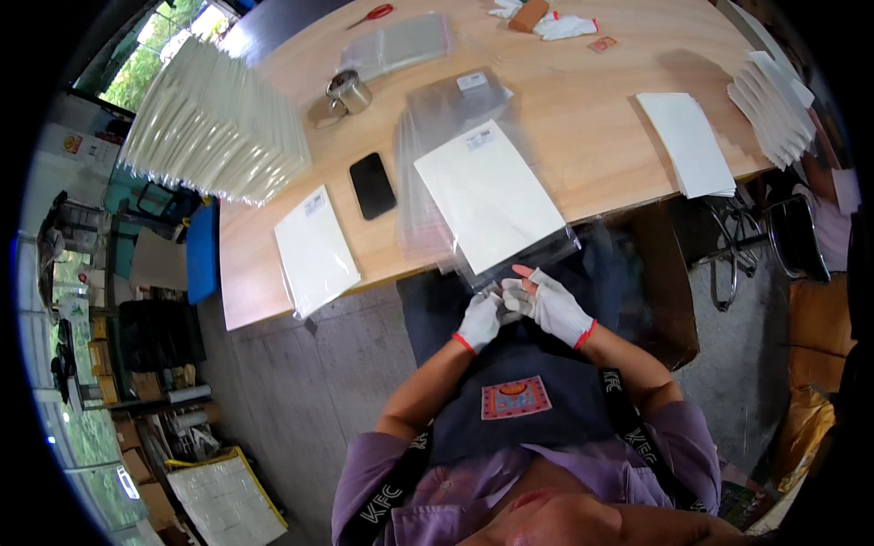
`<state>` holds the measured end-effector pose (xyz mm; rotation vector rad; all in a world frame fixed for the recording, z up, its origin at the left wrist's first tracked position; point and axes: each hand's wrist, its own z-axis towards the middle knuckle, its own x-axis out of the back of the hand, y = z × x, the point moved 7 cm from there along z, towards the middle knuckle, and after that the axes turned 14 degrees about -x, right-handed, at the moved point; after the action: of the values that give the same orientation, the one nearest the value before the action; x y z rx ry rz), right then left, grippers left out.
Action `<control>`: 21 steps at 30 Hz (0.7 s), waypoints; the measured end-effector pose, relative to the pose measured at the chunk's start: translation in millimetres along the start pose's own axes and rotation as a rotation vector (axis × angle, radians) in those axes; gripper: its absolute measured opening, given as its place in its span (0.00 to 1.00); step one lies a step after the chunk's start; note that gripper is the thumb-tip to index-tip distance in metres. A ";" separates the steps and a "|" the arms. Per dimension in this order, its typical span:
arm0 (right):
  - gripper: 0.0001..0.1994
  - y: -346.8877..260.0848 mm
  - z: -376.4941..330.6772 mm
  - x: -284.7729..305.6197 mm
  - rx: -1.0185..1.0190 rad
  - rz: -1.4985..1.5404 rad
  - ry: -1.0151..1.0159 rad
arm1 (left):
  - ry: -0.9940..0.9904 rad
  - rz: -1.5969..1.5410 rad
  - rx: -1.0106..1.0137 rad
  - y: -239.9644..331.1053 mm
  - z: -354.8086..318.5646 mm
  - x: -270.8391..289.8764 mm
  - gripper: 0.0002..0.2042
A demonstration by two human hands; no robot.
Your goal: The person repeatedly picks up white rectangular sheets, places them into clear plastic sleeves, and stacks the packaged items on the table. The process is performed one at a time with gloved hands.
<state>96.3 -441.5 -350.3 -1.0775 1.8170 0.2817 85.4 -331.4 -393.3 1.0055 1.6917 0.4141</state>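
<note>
My left hand (480, 320), in a white glove with a red cuff, is closed on the near edge of a clear plastic bag (566, 246). Inside the bag lies a cream paper sheet or stack (492, 196) with a small printed label at its far end. The bag's near end hangs over the table edge. Gloved likewise, my right hand (557, 309) meets the left at the fingertips; one bare finger sticks out and the others are pinched together. What they pinch is too small to tell. Under the bag are more clear bags (423, 155).
A tall stack of bagged packs (214, 123) rises at the left. Nearer are a bagged pack (315, 246), a black phone (372, 186) and a metal cup (349, 92). Scissors (373, 15) lie far off. At right are white sheets (687, 146), fanned packs (772, 109) and a chair (794, 237).
</note>
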 end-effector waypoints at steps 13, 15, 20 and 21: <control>0.10 -9.9 16.2 -94.1 0.486 -2.357 0.340 | 0.093 0.399 -0.181 71.4 -31.0 22.9 0.14; 0.10 -5.2 19.7 -97.0 0.569 -2.391 0.332 | 0.072 0.439 -0.196 73.6 -30.1 22.5 0.14; 0.07 -18.4 12.2 -92.9 0.520 -2.119 0.111 | 0.176 0.365 -0.177 71.3 -30.6 28.8 0.12; 0.05 -35.8 3.5 -70.3 0.210 -1.465 0.134 | 0.211 0.313 -0.183 71.4 -29.0 29.6 0.11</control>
<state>136.0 -421.7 -285.0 -1.9568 0.7354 -0.8380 86.6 -260.5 -350.9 1.1227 1.6479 0.8908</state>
